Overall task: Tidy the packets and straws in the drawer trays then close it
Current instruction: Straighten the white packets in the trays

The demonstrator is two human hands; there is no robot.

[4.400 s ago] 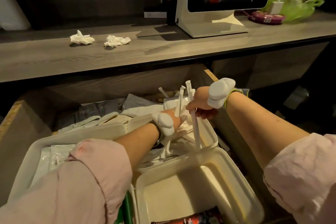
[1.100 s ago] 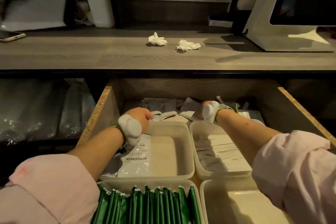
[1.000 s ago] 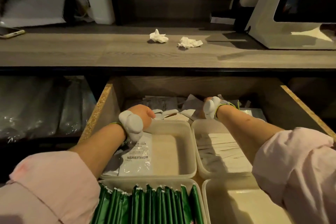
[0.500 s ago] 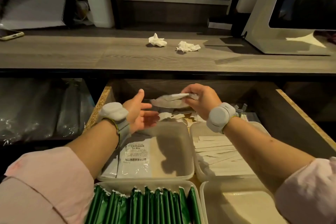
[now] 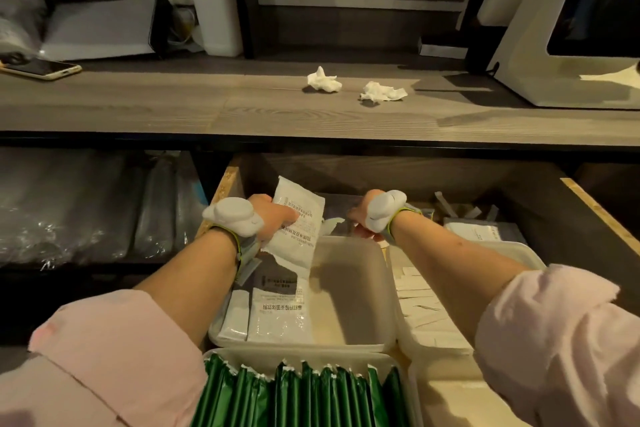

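Dim wooden counter [image 5: 173, 107]: two crumpled tissues [image 5: 323, 80] near its middle, phone [image 5: 41, 69] at the left edge, white screen stand [image 5: 540, 55] at the right. Below it, drawer [image 5: 595, 208] pulled open, four pale trays inside.

Left hand [image 5: 270, 218] over the far-left corner of the back-left tray [image 5: 360, 253], fingers and thumb clamped on a white printed packet [image 5: 301, 218]. Packet held upright and tilted, lower edge just above matching packets [image 5: 277, 312] lying flat along that tray's left side.

Right hand [image 5: 360, 218] past the tray's far rim, down among loose packets [image 5: 481, 232] heaped at the drawer's back. Fingers hidden behind the wrist band, grip not readable.

Wrapped straws [image 5: 422, 305] flat in the back-right tray. Green sachets [image 5: 301, 395] upright in a row in the front-left tray.

Step in hand, by judgement: gathering strays from the back and filing them into the back-left tray. Next: lay the held packet flat on the stack, edges squared, then fetch the remaining loose ones. Closing likely some way off.
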